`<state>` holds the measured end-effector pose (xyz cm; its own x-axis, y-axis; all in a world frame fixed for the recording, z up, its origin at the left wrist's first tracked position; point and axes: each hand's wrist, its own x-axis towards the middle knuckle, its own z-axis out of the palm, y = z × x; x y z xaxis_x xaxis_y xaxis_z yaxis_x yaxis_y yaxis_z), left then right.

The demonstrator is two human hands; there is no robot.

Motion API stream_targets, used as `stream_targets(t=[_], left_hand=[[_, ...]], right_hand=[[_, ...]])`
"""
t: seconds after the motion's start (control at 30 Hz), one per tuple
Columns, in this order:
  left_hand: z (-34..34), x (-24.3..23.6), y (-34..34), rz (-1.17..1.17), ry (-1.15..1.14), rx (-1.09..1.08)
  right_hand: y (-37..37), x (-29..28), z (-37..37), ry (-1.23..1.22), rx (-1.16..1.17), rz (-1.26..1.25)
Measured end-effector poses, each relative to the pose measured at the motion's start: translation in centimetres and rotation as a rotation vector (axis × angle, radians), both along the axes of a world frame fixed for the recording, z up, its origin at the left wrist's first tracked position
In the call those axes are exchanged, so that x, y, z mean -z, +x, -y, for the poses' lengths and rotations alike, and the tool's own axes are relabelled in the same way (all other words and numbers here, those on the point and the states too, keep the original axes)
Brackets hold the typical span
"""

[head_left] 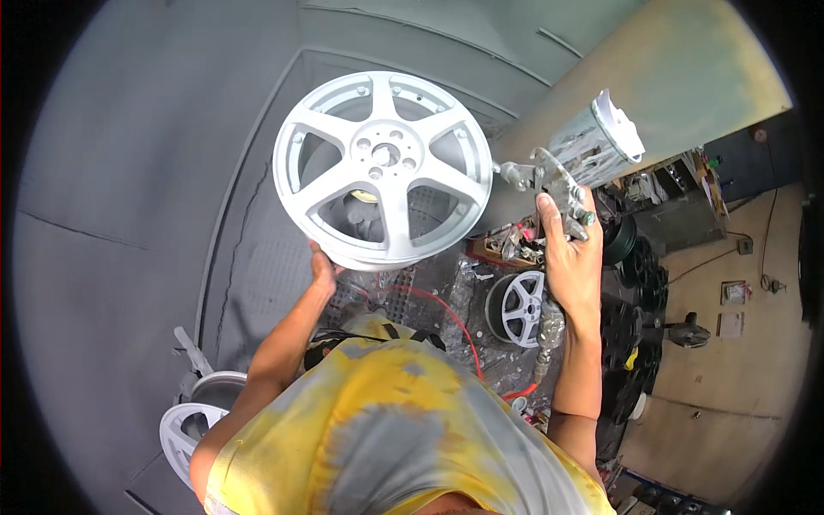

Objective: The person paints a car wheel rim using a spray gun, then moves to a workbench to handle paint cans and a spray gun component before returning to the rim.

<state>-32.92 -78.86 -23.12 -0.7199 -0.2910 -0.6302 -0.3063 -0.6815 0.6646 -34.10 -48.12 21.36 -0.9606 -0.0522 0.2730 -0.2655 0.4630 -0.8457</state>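
A white six-spoke car wheel rim [396, 206] is in front of me, its spoked face toward me. My left hand [323, 268] supports it at the lower left edge, with most of the fingers hidden behind the rim. In my right hand [571, 257] is a paint-spattered spray gun [562, 193], its nozzle beside the right edge of the rim. The gun's paint cup [595, 142], streaked grey and white with a white liner sticking out, tilts to the upper right. A wrapped hose [549, 339] hangs below my right hand.
Another white rim [522, 309] stands on the floor below the gun, near a red hose [459, 322]. More rims [178, 433] lean at the lower left. A box of clutter [506, 247] and dark stacked rims [631, 343] are at right. Grey walls [137, 172] rise at left.
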Motion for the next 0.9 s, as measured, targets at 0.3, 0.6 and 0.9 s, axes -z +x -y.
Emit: stream_targets(t=[0.3,0.6,0.9], left_hand=[[6.9,2.6,-4.9,-0.207,0.018,-0.205],[-1.1,-3.2,-2.6,-0.307,0.045,-0.406],[-4.1,-2.5,-1.6,-0.220,0.086,-0.360]], right_hand=[[-1.1,0.6,-1.5,0.256,0.112,-0.055],[-1.8,0.4,-1.1,-0.111,-0.025,0.107],[-4.5,1.4,-4.5,0.253,0.149,-0.092]])
